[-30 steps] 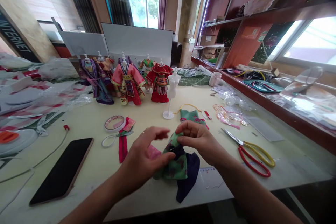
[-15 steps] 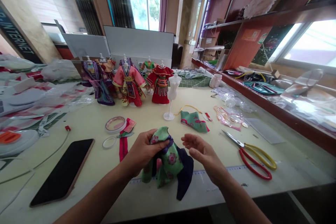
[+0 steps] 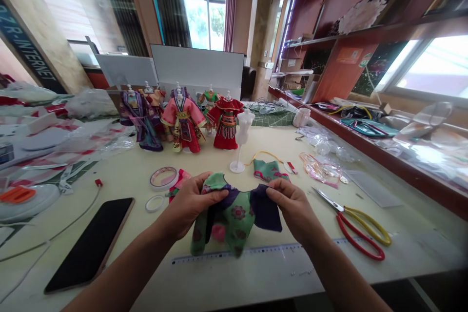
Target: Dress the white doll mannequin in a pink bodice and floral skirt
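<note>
two hands, left and right, each with its grip pinched closed on one small garment, green with pink flowers and dark purple parts, spread between them above the desk, near one pair of scissors.

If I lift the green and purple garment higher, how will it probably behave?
The garment is probably floppy: its top sags between the left hand and right hand. It seems light, as simple pinches hold it. Its lower part may swing, since it hangs loose.
</note>
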Motion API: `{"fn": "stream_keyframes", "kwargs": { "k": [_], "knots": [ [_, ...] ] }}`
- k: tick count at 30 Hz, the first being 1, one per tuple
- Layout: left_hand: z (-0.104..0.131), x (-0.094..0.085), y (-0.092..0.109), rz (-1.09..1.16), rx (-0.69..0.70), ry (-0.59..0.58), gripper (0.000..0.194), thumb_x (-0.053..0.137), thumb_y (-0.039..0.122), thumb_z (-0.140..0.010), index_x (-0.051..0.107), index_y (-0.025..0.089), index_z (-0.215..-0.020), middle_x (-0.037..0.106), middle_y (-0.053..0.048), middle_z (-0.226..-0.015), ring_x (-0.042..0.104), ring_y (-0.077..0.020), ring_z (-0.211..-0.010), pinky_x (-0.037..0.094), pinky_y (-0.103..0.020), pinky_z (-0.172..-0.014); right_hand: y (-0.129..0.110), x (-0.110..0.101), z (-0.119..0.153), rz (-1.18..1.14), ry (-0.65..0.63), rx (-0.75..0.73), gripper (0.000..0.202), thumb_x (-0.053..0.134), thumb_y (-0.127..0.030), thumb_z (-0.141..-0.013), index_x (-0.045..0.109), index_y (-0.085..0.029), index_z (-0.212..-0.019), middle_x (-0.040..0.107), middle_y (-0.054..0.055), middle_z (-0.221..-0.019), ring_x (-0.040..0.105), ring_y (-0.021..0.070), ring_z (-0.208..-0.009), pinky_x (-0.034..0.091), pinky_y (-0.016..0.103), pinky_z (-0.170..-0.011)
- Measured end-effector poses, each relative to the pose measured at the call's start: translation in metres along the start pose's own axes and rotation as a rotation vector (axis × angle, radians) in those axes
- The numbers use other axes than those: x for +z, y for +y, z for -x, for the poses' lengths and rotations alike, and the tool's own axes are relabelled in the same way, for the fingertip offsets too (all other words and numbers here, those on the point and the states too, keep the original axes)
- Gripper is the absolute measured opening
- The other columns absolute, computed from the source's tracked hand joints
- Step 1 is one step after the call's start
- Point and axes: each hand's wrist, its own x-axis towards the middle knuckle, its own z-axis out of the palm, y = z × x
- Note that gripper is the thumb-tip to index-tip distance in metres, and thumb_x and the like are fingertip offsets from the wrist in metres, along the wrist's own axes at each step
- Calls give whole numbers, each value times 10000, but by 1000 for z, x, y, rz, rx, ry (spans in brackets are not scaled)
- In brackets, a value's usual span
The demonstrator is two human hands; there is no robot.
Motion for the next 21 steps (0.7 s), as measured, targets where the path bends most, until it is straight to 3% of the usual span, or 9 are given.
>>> {"fn": "stream_keyframes", "kwargs": {
  "k": [3,8,16,21],
  "knots": [
    [-5,-1,9,22,53,30,222,773,241,-652,576,161,-716,590,51,-634,561,-82,-592,456,-176,-567,-12,0,-8,-14,-47,17,275,750,-402,-698,602,-180,-762,564,-29,-623,478,87,-512,346,200,-443],
    [-7,1,19,86,78,75,216,766,214,-657,563,165,-713,577,68,-608,552,-69,-563,465,-170,-556,-20,-3,-10,12,-163,2,224,751,-364,-717,653,-182,-803,592,-24,-693,507,77,-619,397,191,-560],
    [-5,4,19,71,66,78,246,763,227,-658,532,159,-703,560,61,-588,543,-78,-542,462,-180,-523,-3,-1,-2,143,-360,72,315,753,-365,-717,668,-196,-968,562,-22,-701,564,124,-694,465,286,-705],
    [-2,4,21,63,59,75,258,761,240,-660,519,159,-690,542,62,-575,538,-82,-529,469,-191,-519,13,5,-1,350,-309,-42,352,733,-392,-733,642,-208,-1019,576,16,-850,561,157,-811,477,309,-768]
  ]
}}
